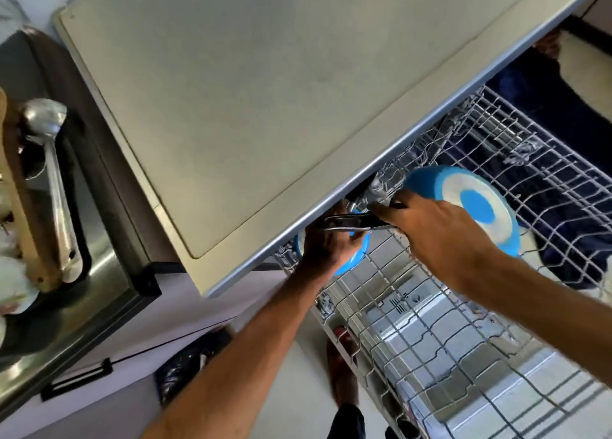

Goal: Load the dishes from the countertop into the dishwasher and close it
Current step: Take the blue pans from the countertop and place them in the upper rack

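You're gripping the small blue dish (357, 260) in your left hand (326, 245) at the counter-side corner of the rack (516, 160), and your right hand (440, 233) is pinching the utensil (347, 224), its long axis running sideways toward the left hand, blue plate (477, 203) tilting just behind your right.

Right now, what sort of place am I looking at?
Most likely a home kitchen: a pulled-out wire dishwasher rack, a blue-and-white plate held over it, a beige countertop above, and a steel ladle off to the left.
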`<state>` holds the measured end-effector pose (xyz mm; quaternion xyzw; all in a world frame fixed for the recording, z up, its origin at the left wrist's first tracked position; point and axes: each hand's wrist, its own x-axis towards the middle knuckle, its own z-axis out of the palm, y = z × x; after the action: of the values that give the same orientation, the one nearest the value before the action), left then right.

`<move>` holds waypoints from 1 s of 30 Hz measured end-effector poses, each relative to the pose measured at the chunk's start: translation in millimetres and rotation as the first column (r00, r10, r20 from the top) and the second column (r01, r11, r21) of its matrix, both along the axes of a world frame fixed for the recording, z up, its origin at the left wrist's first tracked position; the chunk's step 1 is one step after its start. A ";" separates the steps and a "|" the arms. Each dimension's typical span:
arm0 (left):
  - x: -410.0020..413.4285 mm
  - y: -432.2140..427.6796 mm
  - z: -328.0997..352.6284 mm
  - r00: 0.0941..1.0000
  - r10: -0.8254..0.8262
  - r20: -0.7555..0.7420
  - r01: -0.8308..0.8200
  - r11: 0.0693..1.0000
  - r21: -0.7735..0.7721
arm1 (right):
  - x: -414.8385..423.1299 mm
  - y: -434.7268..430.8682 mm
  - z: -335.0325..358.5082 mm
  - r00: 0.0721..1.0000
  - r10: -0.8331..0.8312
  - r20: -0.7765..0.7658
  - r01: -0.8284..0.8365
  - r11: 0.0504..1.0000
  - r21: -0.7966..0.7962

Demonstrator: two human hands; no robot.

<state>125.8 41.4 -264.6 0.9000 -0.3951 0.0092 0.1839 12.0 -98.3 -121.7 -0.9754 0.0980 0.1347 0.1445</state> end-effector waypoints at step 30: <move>7.0 36.2 17.5 0.963 0.121 -0.239 -0.126 0.992 -0.008 | 45.3 -35.2 -103.7 0.871 0.273 0.410 -0.167 0.947 -0.275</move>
<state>132.8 77.6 -247.1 0.9153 -0.3131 -0.0828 0.2395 57.3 -133.5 -225.5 -0.9951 -0.0348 -0.0871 0.0322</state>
